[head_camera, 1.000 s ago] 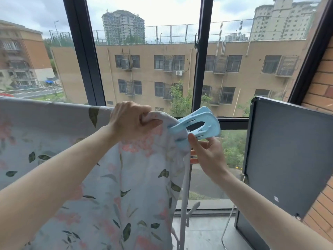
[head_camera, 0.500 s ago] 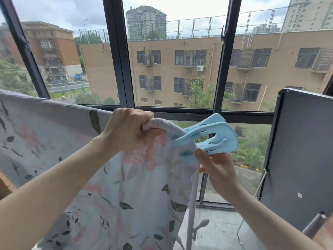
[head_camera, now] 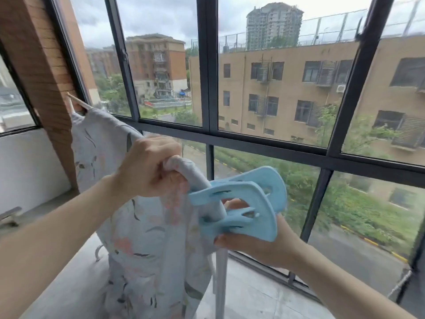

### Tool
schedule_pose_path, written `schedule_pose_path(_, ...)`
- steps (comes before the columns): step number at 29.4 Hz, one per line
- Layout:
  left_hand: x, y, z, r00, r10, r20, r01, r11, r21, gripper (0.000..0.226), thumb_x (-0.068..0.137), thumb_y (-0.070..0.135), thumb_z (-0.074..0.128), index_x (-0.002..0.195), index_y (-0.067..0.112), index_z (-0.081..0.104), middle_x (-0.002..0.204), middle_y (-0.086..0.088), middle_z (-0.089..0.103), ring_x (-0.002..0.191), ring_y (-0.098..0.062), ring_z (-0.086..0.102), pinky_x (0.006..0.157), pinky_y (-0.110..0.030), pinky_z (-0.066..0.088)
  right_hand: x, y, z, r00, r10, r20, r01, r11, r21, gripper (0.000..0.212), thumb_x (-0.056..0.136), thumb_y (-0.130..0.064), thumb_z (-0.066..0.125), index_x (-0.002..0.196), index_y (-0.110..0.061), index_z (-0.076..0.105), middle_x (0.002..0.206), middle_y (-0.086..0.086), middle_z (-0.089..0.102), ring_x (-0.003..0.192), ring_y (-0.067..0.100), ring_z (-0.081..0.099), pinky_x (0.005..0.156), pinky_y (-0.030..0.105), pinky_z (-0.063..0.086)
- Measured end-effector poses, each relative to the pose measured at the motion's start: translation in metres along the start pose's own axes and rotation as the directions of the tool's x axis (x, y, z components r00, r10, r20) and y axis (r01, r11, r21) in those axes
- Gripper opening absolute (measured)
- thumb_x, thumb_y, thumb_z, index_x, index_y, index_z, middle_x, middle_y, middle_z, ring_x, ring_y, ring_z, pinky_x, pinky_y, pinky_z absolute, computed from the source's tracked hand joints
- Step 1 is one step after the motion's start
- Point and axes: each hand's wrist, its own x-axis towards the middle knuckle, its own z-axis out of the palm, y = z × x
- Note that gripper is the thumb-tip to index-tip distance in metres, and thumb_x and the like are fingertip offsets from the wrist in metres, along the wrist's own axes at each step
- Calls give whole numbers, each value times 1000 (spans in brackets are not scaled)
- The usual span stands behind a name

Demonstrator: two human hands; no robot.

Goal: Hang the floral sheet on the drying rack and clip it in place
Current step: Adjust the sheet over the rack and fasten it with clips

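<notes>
Floral sheet (head_camera: 142,245): draped over the top rail of the drying rack, hanging down toward the floor; thin pale grey-blue cloth printed with dark leaves and faded pink blossoms, soft folds, bunched into a rounded ridge at the near end of the rail.
Drying rack (head_camera: 221,282): mostly hidden under the cloth; a pale upright post visible below the clip, a bare rail tip poking out at the far end by the brick pillar (head_camera: 43,72).
Clip (head_camera: 239,208): large light-blue plastic peg, matte and smooth, broad rounded handles with oval cut-outs, jaws set around the cloth-covered rail end.
Left hand (head_camera: 147,166): clenched over the bunched cloth on top of the rail, just beside the clip, pinning the fabric down.
Right hand (head_camera: 255,242): grasping the clip from beneath, fingers curled round the lower handle, one fingertip showing through a cut-out.
Step in hand: hanging looks done; clipping this end under way. Whether the jaws are fully seated, hard to tell.
Next move: probably easing off the handles so the jaws bite through cloth onto rail, then testing the hold before letting the cloth go.
Surroundings: dark-framed windows (head_camera: 207,88) behind, grey floor (head_camera: 253,298) below.
</notes>
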Motion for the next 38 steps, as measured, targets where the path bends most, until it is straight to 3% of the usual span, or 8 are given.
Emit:
schedule_pose_path(8,-21,63,-50,934,-315,166,248,910,333,48,102,51,44,99,8,65,97,-1,64,89,-24,57,84,-39,45,54,-22,-46,777,-46,628,77,997,-22,41,85,-24,80,114,-48,66,117,-20,69,101,17,69,92,38,59)
schedule_pose_path(16,-17,85,-61,838,-533,115,516,843,150,52,104,54,42,116,16,74,129,7,68,131,-15,55,111,-40,41,92,-4,-40,755,-108,646,38,992,121,36,92,-5,76,125,-10,65,119,8,70,109,29,67,98,54,54)
schedule_pose_path(22,38,104,-24,436,-900,15,873,427,236,21,84,35,60,85,29,80,131,19,62,131,-5,50,111,-33,37,158,58,-59,607,-202,769,-17,964,266,28,94,-8,71,115,-25,68,114,-6,73,103,19,71,91,43,57)
schedule_pose_path(25,53,135,-25,303,-950,-72,950,295,99,25,85,36,64,102,26,79,135,8,60,127,-7,57,108,-35,42,179,96,-45,787,41,616,-255,930,264,20,96,-26,71,115,-31,69,110,-12,75,112,22,71,94,46,59)
schedule_pose_path(28,58,191,-17,69,-962,-265,997,72,-1,22,95,29,66,116,29,75,120,-14,70,112,-30,67,100,-51,54,136,81,-13,266,-5,964,-645,743,182,29,96,-43,68,107,-20,81,109,0,78,108,26,73,98,42,57)
schedule_pose_path(31,67,205,-9,12,-956,-294,1000,18,-18,21,102,20,62,118,26,74,101,-20,73,90,-35,69,84,-45,58,120,69,-4,333,-38,942,-657,707,260,26,95,-38,70,78,-23,84,90,1,78,80,15,71,80,29,56)
schedule_pose_path(34,80,213,-4,-60,-941,-334,996,-34,-86,27,107,17,50,114,14,75,93,2,74,77,-7,67,71,-26,52,124,75,1,407,-30,913,-661,681,317,37,97,-35,70,109,-1,77,99,13,77,86,22,71,78,35,52)
schedule_pose_path(38,94,238,-12,-114,-890,-441,992,-77,-102,51,102,52,42,99,14,77,93,-5,69,72,-19,65,71,-39,49,109,79,1,508,-14,861,-622,686,378,54,93,-42,74,113,8,69,95,19,74,86,34,64,69,39,44)
